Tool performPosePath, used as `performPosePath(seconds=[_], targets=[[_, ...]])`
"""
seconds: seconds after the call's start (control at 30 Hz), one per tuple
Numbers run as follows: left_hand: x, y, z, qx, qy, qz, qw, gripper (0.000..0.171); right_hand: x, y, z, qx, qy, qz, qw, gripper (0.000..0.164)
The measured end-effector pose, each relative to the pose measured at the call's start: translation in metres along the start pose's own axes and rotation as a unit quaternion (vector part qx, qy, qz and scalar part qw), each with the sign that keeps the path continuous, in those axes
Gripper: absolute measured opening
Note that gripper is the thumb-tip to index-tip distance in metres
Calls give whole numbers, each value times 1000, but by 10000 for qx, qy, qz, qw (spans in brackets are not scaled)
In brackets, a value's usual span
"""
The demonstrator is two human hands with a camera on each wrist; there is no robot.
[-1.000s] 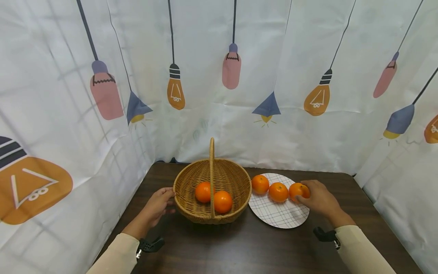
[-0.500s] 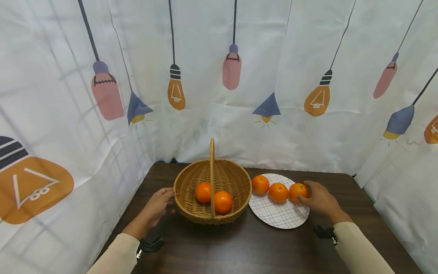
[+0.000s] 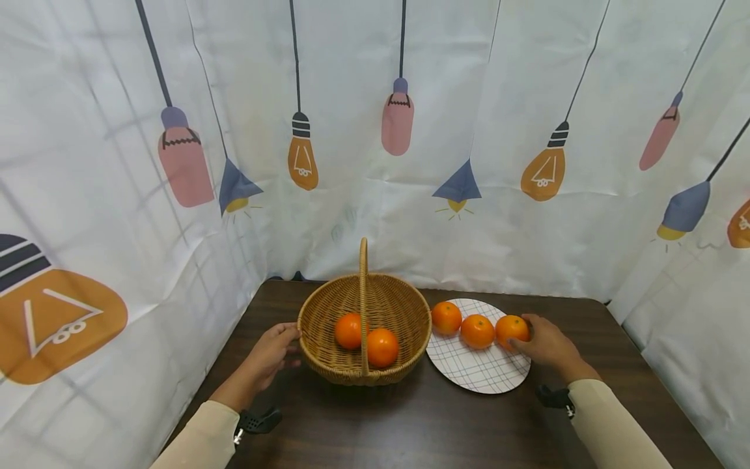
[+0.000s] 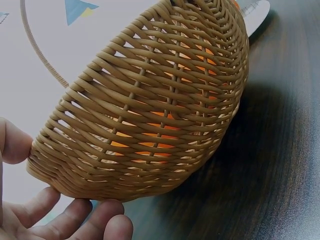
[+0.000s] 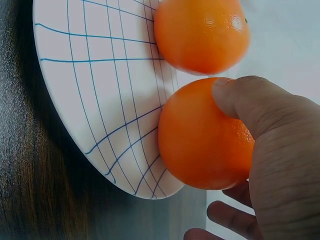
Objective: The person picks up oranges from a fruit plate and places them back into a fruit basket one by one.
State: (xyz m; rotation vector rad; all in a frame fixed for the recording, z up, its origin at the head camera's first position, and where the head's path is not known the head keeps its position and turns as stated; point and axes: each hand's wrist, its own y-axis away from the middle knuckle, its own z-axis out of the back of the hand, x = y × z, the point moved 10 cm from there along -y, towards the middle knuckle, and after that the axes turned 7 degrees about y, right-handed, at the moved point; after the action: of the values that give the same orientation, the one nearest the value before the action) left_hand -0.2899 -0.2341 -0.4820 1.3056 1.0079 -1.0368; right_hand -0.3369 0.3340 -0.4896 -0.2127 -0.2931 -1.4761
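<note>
A wicker basket [image 3: 328, 361] with a tall arched handle stands left of the table's middle, two oranges [image 3: 382, 347] lying inside. My left hand [image 3: 272, 352] holds its left rim; in the left wrist view the thumb [image 4: 15, 142] is on one side of the rim and the fingers on the other. To the right, a white plate [image 3: 477, 378] with a blue grid bears three oranges in a row. My right hand [image 3: 547, 345] grips the rightmost orange [image 5: 205, 140], thumb across its near side and fingers partly hidden behind it. That orange overlaps the plate's edge.
The dark wooden table [image 3: 410, 430] reaches back to a white curtain [image 3: 351, 215] printed with hanging lamps, which also runs along both sides. The basket's right rim sits close to the plate and its leftmost orange [image 3: 446, 318].
Both hands keep their places at the basket rim and the rightmost orange. The right forearm has shifted very slightly left; basket, plate and oranges stay put.
</note>
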Motion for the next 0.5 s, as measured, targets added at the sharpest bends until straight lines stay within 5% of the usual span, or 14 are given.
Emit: performPosePath(seconds=[0.5], targets=[[1, 0, 1, -30, 16, 27, 10000, 50, -2, 7, 0, -9, -57, -43, 10000, 89]])
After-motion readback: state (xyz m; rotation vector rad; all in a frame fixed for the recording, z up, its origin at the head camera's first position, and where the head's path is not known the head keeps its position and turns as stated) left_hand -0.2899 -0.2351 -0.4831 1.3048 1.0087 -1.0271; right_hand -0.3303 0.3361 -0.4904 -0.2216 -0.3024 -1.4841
